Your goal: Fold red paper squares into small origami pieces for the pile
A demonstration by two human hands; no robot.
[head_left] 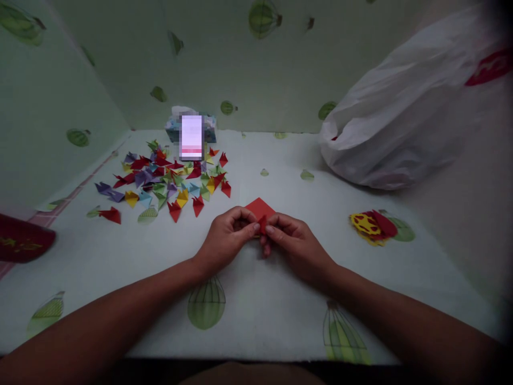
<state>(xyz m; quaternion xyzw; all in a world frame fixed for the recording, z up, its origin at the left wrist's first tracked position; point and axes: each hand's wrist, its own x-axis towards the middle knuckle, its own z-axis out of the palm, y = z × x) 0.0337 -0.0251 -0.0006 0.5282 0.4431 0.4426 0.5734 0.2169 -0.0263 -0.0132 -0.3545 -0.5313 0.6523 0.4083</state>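
Between my two hands is a small piece of folded red paper, held near the middle of the table. My left hand pinches its left side with thumb and fingers. On the other side, the thumb and fingers of my right hand are closed on the same paper. Just behind it lies a flat orange-red paper sheet, partly covered by my fingers. To the left spreads a pile of small folded paper cranes in red, purple, green, yellow and blue.
A lit phone leans against a tissue box at the back. A large white plastic bag stands back right. Yellow and red paper cutouts lie at right. A dark red object sits at the left edge.
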